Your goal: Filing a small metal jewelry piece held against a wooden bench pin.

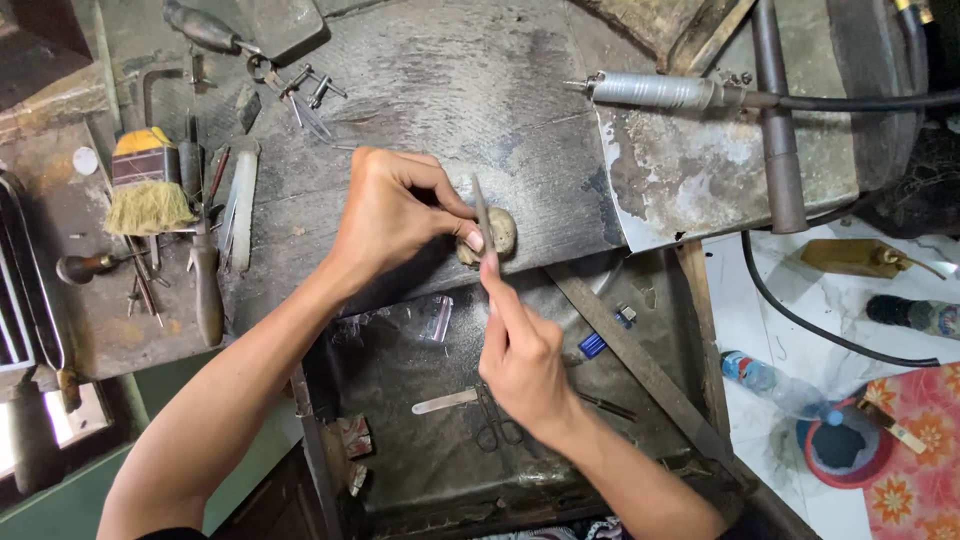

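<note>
While hands (400, 215) meet, file (482, 215) crosses stone (500, 232).

Single head-worn view, looking steeply down from above the person's own forearms onto a worn grey worktop (420, 90), close enough that both arms enter from the bottom edge and the left hand (395, 215) and right hand (520, 355) meet near the centre of the frame. The view faces away from the person, with the worktop's far part at the top, an open drawer (420, 470) below the hands, and a strip of pale floor (780, 300) along the right side. No second view is present, so no part of the scene is shared.
</note>
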